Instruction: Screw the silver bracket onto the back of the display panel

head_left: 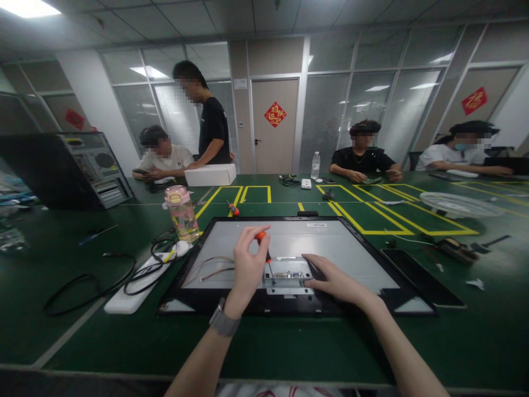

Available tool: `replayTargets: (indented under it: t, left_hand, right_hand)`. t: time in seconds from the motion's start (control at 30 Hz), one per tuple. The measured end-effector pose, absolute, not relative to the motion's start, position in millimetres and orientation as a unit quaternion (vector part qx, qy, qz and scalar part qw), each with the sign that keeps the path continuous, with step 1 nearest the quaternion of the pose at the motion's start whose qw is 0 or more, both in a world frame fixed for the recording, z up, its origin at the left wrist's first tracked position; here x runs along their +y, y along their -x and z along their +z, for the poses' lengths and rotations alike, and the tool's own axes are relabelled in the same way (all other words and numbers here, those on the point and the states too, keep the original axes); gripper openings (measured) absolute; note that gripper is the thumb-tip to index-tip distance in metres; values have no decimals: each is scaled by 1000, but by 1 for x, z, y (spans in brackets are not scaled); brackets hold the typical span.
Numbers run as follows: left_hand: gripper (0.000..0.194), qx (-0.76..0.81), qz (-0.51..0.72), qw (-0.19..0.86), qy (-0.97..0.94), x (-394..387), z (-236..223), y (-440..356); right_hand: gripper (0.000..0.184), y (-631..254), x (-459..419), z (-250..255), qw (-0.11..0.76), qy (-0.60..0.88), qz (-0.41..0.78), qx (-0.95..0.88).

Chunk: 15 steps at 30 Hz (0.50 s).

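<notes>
A flat display panel [343, 242] with a black frame lies face down on the green table, its grey back upward. At its near middle sits a metal bracket [285, 289] with a row of connector ports. My left hand [250, 259] is closed on a screwdriver [268, 256] with an orange and black handle, held upright with its tip at the bracket's left part. My right hand [334, 280] grips the bracket's right side, thumb at the near edge and fingers at the far edge. Thin wires [215, 264] lie on the panel left of my left hand.
To the left are a white power strip [138, 284], black cables [88, 281], a pink-lidded bottle [181, 214] and an open computer case [74, 168]. A black slab [421, 275] lies to the right. Several people sit or stand across the table, near a white box [210, 175].
</notes>
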<state>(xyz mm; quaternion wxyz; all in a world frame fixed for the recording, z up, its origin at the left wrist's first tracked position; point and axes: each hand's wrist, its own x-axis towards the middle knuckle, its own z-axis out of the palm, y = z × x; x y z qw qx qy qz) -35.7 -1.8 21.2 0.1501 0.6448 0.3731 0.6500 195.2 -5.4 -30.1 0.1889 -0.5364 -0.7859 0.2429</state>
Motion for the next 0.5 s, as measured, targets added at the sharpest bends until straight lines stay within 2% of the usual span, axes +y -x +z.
replayTargets:
  t: [0.1,0.3,0.5]
  left_hand:
    - [14,395,651,133,-635,-3,21,36]
    - [33,356,647,182,-649,-4,20,39]
    - [19,385,651,159,-635,-2,21,37]
  right_hand:
    - [71,-196,-6,-30,189,536,244,-786]
    - [71,-197,-6,-30,190,533,245,-787]
    - [69,-195,-7,-28,187,537,248,-784]
